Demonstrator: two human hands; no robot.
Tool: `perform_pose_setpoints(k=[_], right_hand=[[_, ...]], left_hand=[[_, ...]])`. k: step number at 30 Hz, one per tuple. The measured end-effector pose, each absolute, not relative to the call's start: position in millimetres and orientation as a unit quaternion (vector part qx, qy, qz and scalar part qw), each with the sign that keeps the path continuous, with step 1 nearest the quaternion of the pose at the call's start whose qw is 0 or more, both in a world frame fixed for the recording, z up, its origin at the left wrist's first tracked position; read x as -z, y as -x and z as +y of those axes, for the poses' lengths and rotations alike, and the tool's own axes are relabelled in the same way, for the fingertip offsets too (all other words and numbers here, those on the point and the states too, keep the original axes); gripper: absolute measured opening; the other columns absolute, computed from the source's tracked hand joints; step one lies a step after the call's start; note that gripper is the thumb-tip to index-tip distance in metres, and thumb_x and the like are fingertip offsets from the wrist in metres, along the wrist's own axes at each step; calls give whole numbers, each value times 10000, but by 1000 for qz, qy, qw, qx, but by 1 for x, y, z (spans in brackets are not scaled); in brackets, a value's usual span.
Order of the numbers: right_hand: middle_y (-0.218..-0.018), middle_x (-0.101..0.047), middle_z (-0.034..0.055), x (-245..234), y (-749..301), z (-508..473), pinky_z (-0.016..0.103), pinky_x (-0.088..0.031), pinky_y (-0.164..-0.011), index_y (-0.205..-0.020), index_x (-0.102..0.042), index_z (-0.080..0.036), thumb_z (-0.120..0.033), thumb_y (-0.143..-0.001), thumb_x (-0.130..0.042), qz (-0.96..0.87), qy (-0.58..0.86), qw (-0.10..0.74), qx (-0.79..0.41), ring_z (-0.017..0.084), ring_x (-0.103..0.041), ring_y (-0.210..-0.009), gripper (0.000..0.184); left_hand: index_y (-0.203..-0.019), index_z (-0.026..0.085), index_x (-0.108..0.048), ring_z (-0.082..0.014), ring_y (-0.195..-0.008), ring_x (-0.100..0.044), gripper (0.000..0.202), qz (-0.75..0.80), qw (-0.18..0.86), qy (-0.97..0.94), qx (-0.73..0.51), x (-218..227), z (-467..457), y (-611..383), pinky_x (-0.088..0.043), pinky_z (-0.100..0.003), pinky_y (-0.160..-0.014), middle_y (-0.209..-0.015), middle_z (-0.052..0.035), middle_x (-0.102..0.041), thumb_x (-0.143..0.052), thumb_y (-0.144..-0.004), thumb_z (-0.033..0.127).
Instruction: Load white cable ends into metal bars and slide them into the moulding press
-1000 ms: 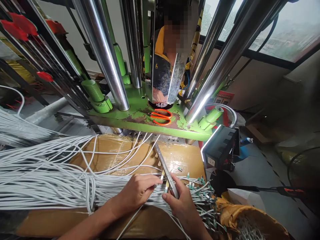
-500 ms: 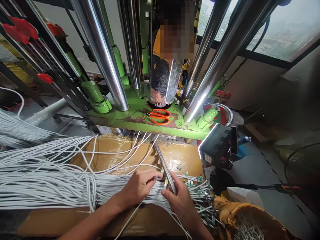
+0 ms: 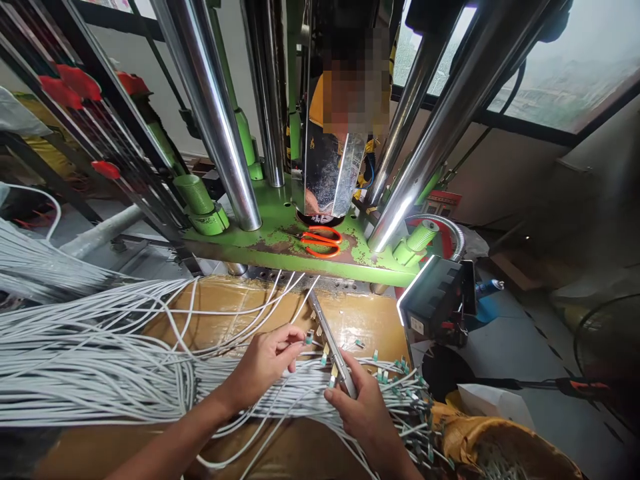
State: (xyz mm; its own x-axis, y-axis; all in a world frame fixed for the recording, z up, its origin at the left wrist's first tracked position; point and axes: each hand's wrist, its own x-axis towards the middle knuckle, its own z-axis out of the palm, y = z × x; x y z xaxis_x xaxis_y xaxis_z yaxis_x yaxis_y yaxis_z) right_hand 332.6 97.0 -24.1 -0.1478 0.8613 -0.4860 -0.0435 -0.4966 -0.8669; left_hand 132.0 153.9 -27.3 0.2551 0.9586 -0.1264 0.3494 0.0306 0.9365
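I see the metal bar (image 3: 331,343) slanting over the cardboard (image 3: 370,320), its near end gripped between thumb and fingers of the right hand (image 3: 367,400). Just left of the bar, the left hand (image 3: 267,363) seems to pinch a teal cable connector (image 3: 309,338) at its fingertips. White cables (image 3: 100,380) spread left of the bar; orange scissors (image 3: 323,241) lie beyond its far end. The step looks like fitting or removing connectors; I can't tell which. The next move calls for a steady bar and a precise pinch.
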Motion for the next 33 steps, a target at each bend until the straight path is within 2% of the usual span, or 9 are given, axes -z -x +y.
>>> perform_pose_setpoints(k=[3,6,10,15,18,23,27,28,33], right_hand=[[-573,-428,-99,26,-332,97,197,-213,-400,-1331,-491,-186,-261,-688,-684,-362,560,346,-660,58,-276,-438,676],[-591,-444,-88,29,-333,96,200,-233,-438,-1335,-487,-172,-266,-685,-687,-358,557,357,-659,69,-294,-482,687],[-618,-441,-78,31,-333,97,213,-297,-533,-1317,-504,-152,-247,-692,-686,-363,546,370,-658,90,-338,-568,658],[-650,-467,-65,25,-332,99,228,-330,-581,-1305,-523,-151,-240,-694,-673,-382,560,361,-640,103,-357,-604,635],[-667,-477,-59,22,-332,102,230,-350,-589,-1292,-547,-171,-238,-697,-668,-413,568,355,-617,106,-376,-611,611],[-601,-426,-76,28,-342,96,211,-271,-480,-1322,-520,-177,-264,-692,-671,-381,562,359,-640,87,-326,-530,654],[-625,-463,-67,36,-354,86,207,-247,-476,-1333,-508,-174,-249,-684,-689,-365,562,377,-639,78,-326,-533,678],[-624,-466,-67,37,-356,84,207,-242,-476,-1334,-505,-172,-247,-682,-693,-359,561,377,-643,78,-324,-531,683],[-607,-449,-75,40,-356,84,206,-230,-476,-1313,-516,-171,-251,-665,-712,-347,554,380,-655,74,-315,-525,682]], left_hand=[[-948,197,-689,-160,-733,-694,178,478,391,-724,-307,32,155,-134,-546,-239,-690,-884,-25,-740,-527,-904,257],[-1039,191,-701,-185,-928,-700,233,408,304,-797,-327,40,158,-134,-547,-262,-842,-1013,-54,-744,-508,-908,180],[-1083,176,-684,-176,-923,-704,264,377,252,-826,-334,47,161,-133,-562,-259,-838,-1011,-72,-742,-485,-914,138],[-1070,176,-688,-176,-904,-705,270,380,249,-822,-344,49,164,-136,-563,-254,-817,-998,-68,-742,-482,-906,116],[-993,179,-715,-181,-852,-705,226,417,279,-793,-347,44,169,-141,-559,-263,-788,-943,-56,-750,-513,-895,149],[-925,185,-731,-181,-877,-667,227,453,386,-736,-323,28,172,-142,-527,-273,-804,-938,-49,-724,-527,-918,287],[-1007,174,-679,-143,-631,-647,230,526,433,-650,-336,24,173,-135,-506,-219,-582,-788,-11,-714,-558,-902,340],[-1009,183,-677,-139,-613,-646,218,524,434,-657,-325,24,173,-134,-499,-213,-568,-787,-3,-720,-557,-903,331],[-1015,223,-720,-175,-877,-703,208,420,346,-785,-296,33,179,-138,-515,-236,-793,-986,-14,-752,-546,-901,206]])
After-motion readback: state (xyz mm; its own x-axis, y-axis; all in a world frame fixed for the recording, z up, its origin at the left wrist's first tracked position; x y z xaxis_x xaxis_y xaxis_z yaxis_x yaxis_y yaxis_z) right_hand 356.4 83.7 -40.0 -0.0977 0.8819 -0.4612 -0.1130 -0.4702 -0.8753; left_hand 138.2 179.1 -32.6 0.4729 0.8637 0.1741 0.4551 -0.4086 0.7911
